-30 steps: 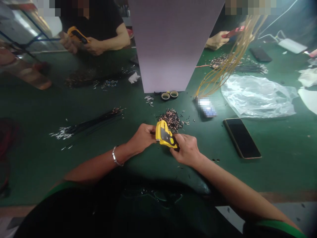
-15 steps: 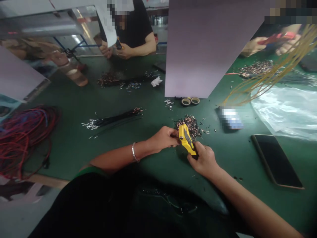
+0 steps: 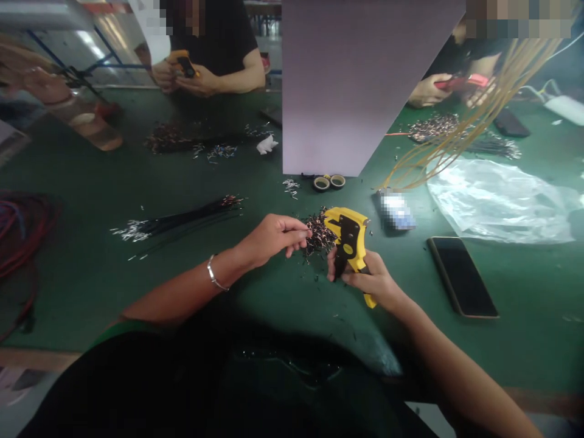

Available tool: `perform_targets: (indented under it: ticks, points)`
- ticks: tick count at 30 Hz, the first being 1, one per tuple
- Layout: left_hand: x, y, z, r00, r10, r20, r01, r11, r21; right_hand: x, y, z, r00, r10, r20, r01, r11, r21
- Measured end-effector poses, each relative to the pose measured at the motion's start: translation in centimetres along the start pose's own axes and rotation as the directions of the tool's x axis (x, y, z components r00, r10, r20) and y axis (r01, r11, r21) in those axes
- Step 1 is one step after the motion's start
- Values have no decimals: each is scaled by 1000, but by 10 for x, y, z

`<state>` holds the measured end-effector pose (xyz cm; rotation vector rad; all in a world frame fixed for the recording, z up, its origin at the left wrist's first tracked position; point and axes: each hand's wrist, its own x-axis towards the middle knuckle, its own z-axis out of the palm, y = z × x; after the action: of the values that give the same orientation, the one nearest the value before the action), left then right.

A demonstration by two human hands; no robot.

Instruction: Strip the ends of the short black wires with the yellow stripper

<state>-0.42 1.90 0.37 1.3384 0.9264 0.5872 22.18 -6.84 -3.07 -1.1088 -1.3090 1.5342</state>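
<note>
My right hand [image 3: 371, 274] is wrapped round the handles of a yellow and black wire stripper [image 3: 350, 237], whose head points left over a heap of short black wire pieces with copper ends [image 3: 317, 234]. At the left edge of that heap, my left hand [image 3: 278, 237] has thumb and forefinger pinched together. Whatever sits between those fingertips is too small to make out against the heap. Left of my left hand lies a bundle of black wires [image 3: 182, 219], with pale silvery ends at one side and coppery ends at the other.
A phone [image 3: 463, 277] and a clear plastic bag [image 3: 502, 201] lie at right. Two tape rolls [image 3: 329, 182] sit below a pale upright panel [image 3: 360, 85]. Red cables [image 3: 22, 231] are coiled at left. Across the table, co-workers' hands hold tools [image 3: 185, 64].
My right hand has turned the wire stripper, so its broad side now shows and its head has come away from my left hand. The whole view has shifted rightward.
</note>
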Motion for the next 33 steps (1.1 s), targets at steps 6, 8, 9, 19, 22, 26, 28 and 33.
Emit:
perform_targets:
  ticks: [6,8,9,19,22,26,28,33]
  points:
    - [-1,9,-4,1000,-20,-22,20,1000,-2,3,-1,-7,991,65,121,-81,988,130]
    - [-2,10,-4,999,-28,-28,28,1000,-2,3,1,-8,984,66,162,-89,986,138]
    - [-2,10,-3,999,-33,-33,33,999,-4,3,2,-8,981,65,181,-90,987,133]
    - [-1,9,-1,997,-75,-8,75,997,-28,0,2,1,974,59,220,-94,983,155]
    - [-1,10,0,996,-88,1,88,995,-47,0,3,3,976,71,208,-108,979,176]
    - [-1,12,0,994,-109,8,109,991,-75,-1,5,3,974,86,211,-131,969,210]
    - [-1,12,0,993,-118,8,118,990,-72,-1,7,2,973,86,212,-136,963,234]
    - [0,11,-2,991,-134,19,135,989,-56,-4,14,1,976,94,198,-146,953,266]
